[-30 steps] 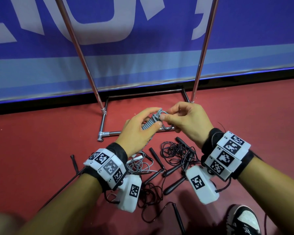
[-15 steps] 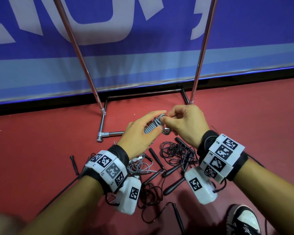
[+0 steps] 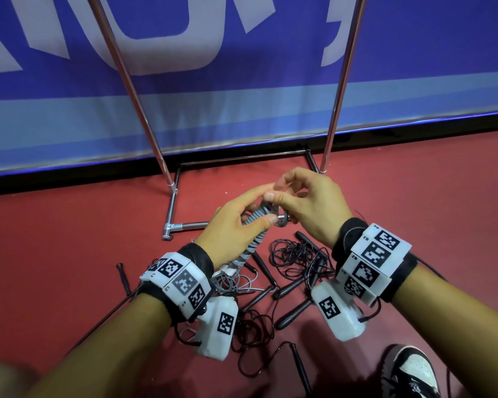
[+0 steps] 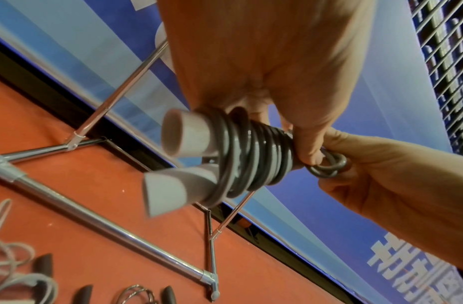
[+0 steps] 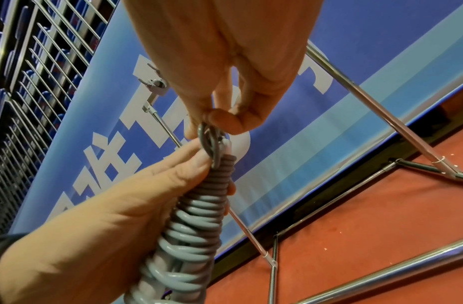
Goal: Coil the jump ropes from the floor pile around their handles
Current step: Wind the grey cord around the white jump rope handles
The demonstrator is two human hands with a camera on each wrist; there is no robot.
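Left hand: the left hand [image 3: 233, 225] grips the grey jump rope [image 3: 256, 225] bundle, fingers curled round its coils [image 4: 253, 152]; thumb pressed near the top end
Right hand: the right hand [image 3: 308, 205] pinches a small loop of grey cord [image 5: 211, 139] at the top of the bundle, thumb against forefinger
Grey rope: held above the floor, between both hands; cord wound tight round two pale handles [image 4: 183, 133] lying side by side
Floor pile: black jump ropes [image 3: 293, 254] lie tangled on the red floor [image 3: 55, 239] beneath the wrists; a loose grey cord [image 3: 233, 282] beside them
Behind: chrome rack frame [image 3: 170, 208] before a blue banner [image 3: 242, 110]
Corner: a black-and-white shoe [image 3: 411, 372]
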